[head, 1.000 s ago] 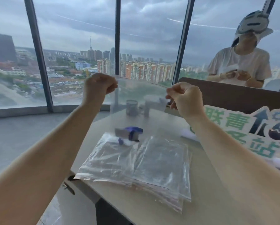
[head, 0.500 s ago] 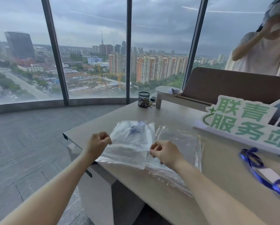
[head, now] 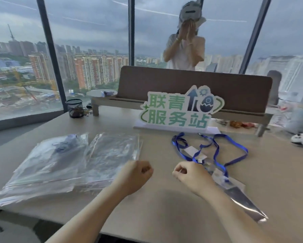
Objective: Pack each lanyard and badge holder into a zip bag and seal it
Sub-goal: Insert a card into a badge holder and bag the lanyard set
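Now we hold both hands over the table (head: 164,207), neither touching anything we can make out. Our left hand (head: 134,176) is curled into a loose fist, fingers folded in against the palm, with nothing visible between them. Our right hand (head: 191,176) is likewise curled, thumb and forefinger close together; whether they pinch anything we cannot tell. Just beyond the right fingers lies the blue lanyard (head: 215,146), looped loosely on the tabletop, with its badge holder (head: 194,153) among the loops, near our right knuckles. Beside our right wrist, on the outer side, lies a clear plastic sleeve (head: 242,199). Off the left fingers, on the far side, a stack of empty zip bags (head: 112,151) lies flat, and farther left, a filled zip bag (head: 47,165) with something blue inside. Well past our fingertips stands a green-lettered sign (head: 178,111).
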Action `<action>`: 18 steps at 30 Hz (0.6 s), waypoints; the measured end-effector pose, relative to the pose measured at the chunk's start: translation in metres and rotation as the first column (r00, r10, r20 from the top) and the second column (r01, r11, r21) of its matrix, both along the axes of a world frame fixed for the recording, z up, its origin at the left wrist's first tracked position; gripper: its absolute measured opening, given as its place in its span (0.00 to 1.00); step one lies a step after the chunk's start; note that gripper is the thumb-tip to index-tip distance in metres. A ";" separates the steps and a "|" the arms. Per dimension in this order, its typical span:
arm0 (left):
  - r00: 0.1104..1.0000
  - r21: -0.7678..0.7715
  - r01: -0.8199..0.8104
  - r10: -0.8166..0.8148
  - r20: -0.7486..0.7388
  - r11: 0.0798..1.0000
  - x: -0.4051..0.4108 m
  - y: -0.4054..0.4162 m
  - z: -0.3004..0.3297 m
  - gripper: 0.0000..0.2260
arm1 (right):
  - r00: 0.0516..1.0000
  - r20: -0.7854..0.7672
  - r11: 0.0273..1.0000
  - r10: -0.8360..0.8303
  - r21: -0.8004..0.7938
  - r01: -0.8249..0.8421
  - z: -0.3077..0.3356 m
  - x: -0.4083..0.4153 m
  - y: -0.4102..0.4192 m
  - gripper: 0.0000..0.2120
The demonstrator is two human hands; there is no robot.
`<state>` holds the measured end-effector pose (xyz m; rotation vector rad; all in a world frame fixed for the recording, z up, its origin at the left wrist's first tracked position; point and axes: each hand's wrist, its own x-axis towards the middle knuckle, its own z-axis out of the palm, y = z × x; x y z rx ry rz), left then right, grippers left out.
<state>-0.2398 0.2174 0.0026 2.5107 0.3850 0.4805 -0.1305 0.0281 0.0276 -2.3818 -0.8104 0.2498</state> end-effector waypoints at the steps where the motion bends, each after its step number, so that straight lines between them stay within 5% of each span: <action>1: 0.998 -0.002 0.054 -0.054 -0.018 0.999 0.017 -0.019 -0.003 0.09 | 0.997 0.021 0.995 -0.078 -0.053 0.079 -0.001 0.008 -0.022 0.07; 6: 0.955 0.010 0.283 -0.280 -0.099 0.959 0.080 -0.107 -0.013 0.10 | 0.919 0.167 0.867 -0.358 -0.306 0.393 -0.001 0.031 -0.114 0.25; 12: 0.927 -0.049 0.362 -0.365 -0.089 0.931 0.115 -0.162 -0.020 0.13 | 0.933 0.148 0.829 -0.328 -0.429 0.359 -0.005 0.034 -0.151 0.29; 15: 0.935 -0.057 0.346 -0.349 -0.066 0.937 0.122 -0.171 -0.021 0.11 | 0.931 0.111 0.823 -0.349 -0.438 0.361 -0.014 0.045 -0.155 0.44; 18: 0.944 -0.046 0.322 -0.324 -0.063 0.946 0.126 -0.174 -0.019 0.11 | 0.925 0.026 0.841 -0.379 -0.408 0.356 -0.010 0.051 -0.161 0.33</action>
